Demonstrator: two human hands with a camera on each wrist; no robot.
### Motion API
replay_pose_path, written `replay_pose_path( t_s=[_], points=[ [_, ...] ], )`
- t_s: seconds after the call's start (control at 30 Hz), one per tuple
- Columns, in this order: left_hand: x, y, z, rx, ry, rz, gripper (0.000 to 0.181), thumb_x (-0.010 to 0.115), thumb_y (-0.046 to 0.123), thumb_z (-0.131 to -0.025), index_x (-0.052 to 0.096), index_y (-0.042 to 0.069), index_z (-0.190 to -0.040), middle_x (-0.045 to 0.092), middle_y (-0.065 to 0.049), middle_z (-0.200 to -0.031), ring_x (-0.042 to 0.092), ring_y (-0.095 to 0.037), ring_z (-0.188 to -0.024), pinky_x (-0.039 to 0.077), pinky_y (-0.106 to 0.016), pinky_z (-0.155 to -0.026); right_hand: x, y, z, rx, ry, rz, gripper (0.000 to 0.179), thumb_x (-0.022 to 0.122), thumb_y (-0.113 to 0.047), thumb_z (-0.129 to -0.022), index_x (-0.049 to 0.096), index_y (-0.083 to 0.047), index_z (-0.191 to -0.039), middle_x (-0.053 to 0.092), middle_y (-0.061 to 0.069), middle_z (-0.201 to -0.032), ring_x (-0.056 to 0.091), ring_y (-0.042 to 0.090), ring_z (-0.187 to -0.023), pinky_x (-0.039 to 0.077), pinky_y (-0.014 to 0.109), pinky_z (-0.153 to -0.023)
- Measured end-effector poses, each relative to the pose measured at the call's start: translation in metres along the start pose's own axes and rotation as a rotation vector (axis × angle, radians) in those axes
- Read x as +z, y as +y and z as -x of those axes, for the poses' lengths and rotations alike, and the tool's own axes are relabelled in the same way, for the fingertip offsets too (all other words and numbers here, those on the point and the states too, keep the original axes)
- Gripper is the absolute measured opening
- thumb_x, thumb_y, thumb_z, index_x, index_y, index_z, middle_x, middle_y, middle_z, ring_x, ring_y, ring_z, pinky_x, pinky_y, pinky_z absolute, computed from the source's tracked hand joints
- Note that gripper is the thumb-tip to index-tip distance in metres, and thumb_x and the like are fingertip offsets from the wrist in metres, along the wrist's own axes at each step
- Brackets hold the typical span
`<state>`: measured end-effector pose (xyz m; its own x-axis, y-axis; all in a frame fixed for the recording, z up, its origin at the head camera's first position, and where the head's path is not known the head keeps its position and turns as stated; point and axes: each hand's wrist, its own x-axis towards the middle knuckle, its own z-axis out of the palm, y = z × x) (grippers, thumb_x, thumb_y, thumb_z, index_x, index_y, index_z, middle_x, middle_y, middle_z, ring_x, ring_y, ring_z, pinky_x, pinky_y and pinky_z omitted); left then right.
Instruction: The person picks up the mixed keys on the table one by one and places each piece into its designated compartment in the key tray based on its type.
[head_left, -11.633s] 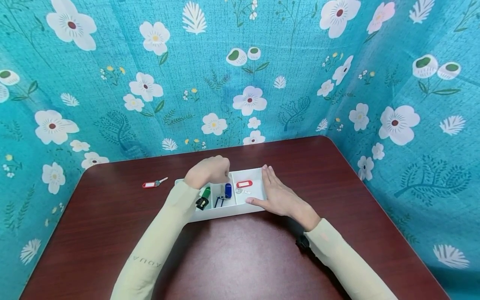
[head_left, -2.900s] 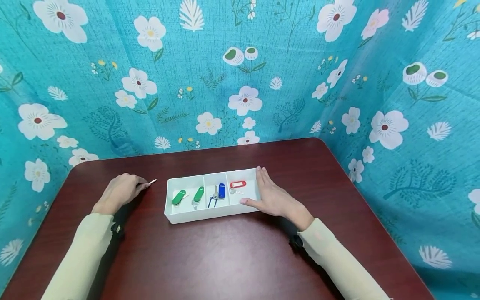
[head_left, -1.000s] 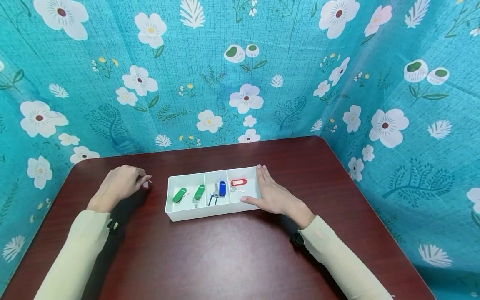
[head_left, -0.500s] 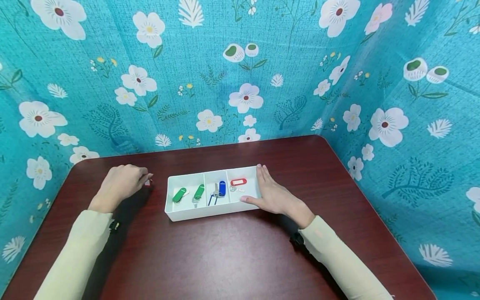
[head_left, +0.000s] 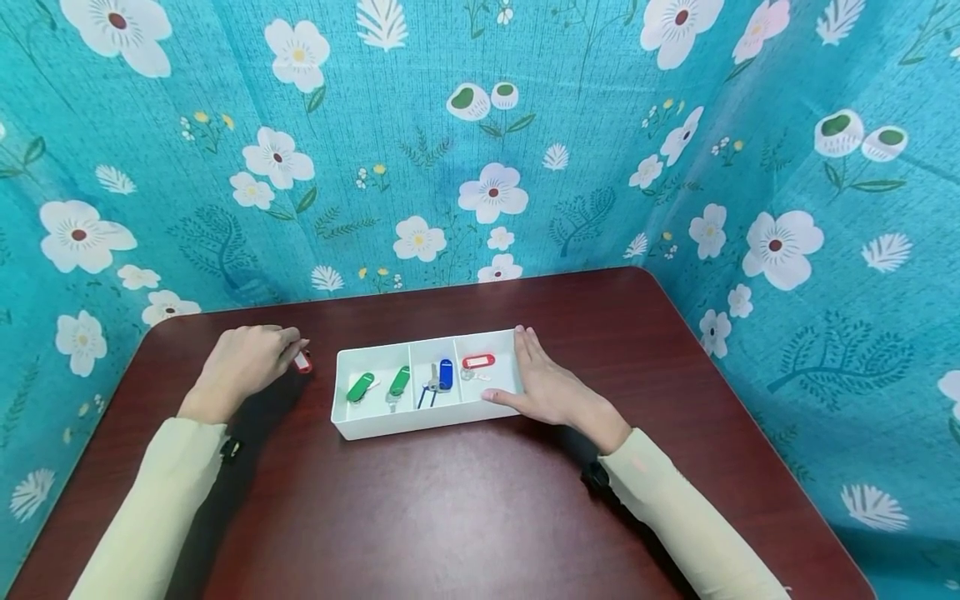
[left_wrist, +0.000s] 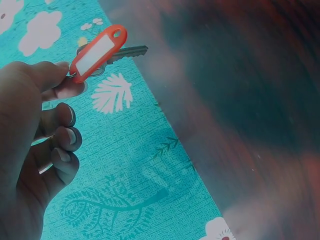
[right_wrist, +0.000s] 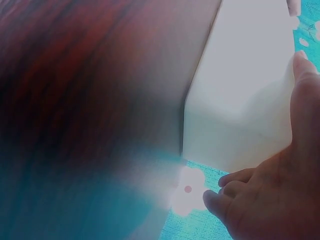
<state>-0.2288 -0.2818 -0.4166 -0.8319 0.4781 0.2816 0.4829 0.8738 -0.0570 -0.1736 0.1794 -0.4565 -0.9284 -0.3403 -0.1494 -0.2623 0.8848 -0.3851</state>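
My left hand (head_left: 251, 367) is left of the white tray (head_left: 412, 423), thumb and forefinger pinching a key with a red tag. The left wrist view shows the red key tag (left_wrist: 97, 55) with its white label, the pinch at its ring end and the metal key (left_wrist: 131, 52) sticking out behind. The other fingers are curled. My right hand (head_left: 558, 387) rests at the tray's right end, fingers straight along it and thumb over the front rim. Inside the tray's right compartment lies another red-tagged key (head_left: 478, 361).
Two green-tagged keys, one with its green tag (head_left: 361, 387) further left, lie in the tray's left compartment. The middle one holds a blue tag (head_left: 446, 374) with keys. Dark red-brown table (head_left: 450, 517); flowered teal cloth (head_left: 420, 167) hangs behind and to the right.
Earlier my left hand was over the tray while the red-tagged key lay on the table. It then took that key; the red tag has since come into view beneath the fingers. Right hand stays put.
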Motion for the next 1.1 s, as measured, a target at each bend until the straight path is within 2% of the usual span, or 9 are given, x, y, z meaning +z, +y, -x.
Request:
replay_pose_path(
  t_s=[0.13,0.3,0.5,0.87,1.1],
  points=[
    [-0.005,0.002,-0.001,-0.011,0.005,0.024,0.017,0.08,0.022,-0.092,0.075,0.007,-0.087,0.062,-0.001,-0.059,0.058,-0.018,-0.055,0.056,-0.041,-0.053,0.001,0.001,0.0,0.001,-0.003,0.0,0.126,0.057,-0.081,-0.09,-0.003,-0.002,-0.168,0.0,0.018,-0.179,0.003,0.036,-0.167,0.029,0.05,-0.13],
    [-0.009,0.006,-0.003,-0.016,0.006,0.048,0.018,0.08,0.024,-0.093,0.076,0.006,-0.091,0.065,-0.002,-0.061,0.059,-0.019,-0.056,0.058,-0.043,-0.056,0.0,0.001,-0.001,-0.003,0.003,-0.005,0.126,0.057,-0.08,-0.09,-0.002,-0.001,-0.168,0.0,0.019,-0.178,0.003,0.035,-0.167,0.027,0.05,-0.131],
    [-0.014,0.012,-0.007,-0.005,0.042,0.061,0.016,0.078,0.023,-0.094,0.073,0.011,-0.085,0.057,0.001,-0.055,0.054,-0.018,-0.052,0.054,-0.042,-0.051,0.001,0.002,0.0,-0.005,0.01,-0.003,0.126,0.057,-0.081,-0.09,-0.002,-0.001,-0.168,0.0,0.019,-0.178,0.003,0.035,-0.167,0.027,0.05,-0.131],
    [-0.021,0.024,-0.016,-0.007,0.07,0.104,0.014,0.077,0.025,-0.096,0.076,0.012,-0.092,0.06,0.001,-0.057,0.053,-0.016,-0.052,0.05,-0.038,-0.05,0.002,0.003,0.0,-0.009,0.018,-0.001,0.126,0.057,-0.08,-0.091,-0.002,0.0,-0.167,0.001,0.02,-0.178,0.003,0.035,-0.167,0.026,0.049,-0.132],
    [-0.026,0.03,-0.019,-0.02,0.077,0.122,0.014,0.077,0.026,-0.096,0.077,0.012,-0.092,0.055,0.003,-0.054,0.052,-0.015,-0.052,0.048,-0.037,-0.052,0.002,0.002,0.001,-0.006,0.015,-0.008,0.125,0.057,-0.08,-0.091,-0.001,0.001,-0.167,0.001,0.02,-0.178,0.003,0.035,-0.167,0.026,0.049,-0.132]
  ],
)
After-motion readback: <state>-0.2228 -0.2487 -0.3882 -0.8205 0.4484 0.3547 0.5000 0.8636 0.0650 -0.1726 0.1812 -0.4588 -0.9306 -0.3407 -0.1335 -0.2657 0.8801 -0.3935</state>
